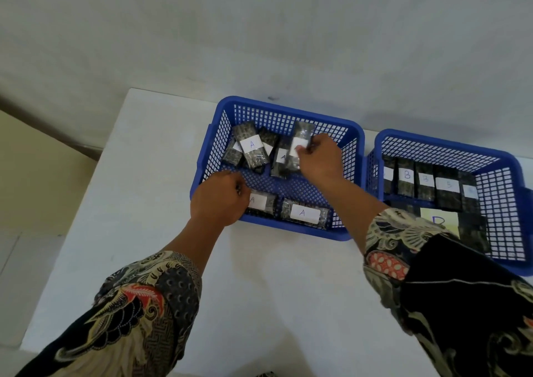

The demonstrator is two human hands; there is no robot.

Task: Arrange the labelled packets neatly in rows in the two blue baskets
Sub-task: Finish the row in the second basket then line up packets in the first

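Sorting of the A packets is the step in hand, as we judge it. We work in the left basket [354, 134], which stands on the white table [150, 151]. Our right hand [318, 157] is closed on one packet [301, 143] at the far side of this basket; the fingers pinch it near its white label and it stands almost upright, a little above the others. Our left hand [220, 200] is at the near left corner, fingers curled onto the end of a flat A packet [261, 202]; how firmly it grips, we cannot tell.

Just right of that one lies a second A packet [305, 213], also flat along the near wall, so a near row is begun. At the far side a loose pile [251, 149] of A packets lies tilted and overlapping, not yet in order.

The right basket [516, 160] looks much further along: a row of B packets [424, 182] stands side by side with labels up, and more of them lie nearer, partly hidden by our right sleeve [403, 238].

Next, we think, the held packet must come down flat beside its neighbours, label up and edges parallel. Then the pile needs to be separated one by one. The wrapping looks glossy, so it may slip.
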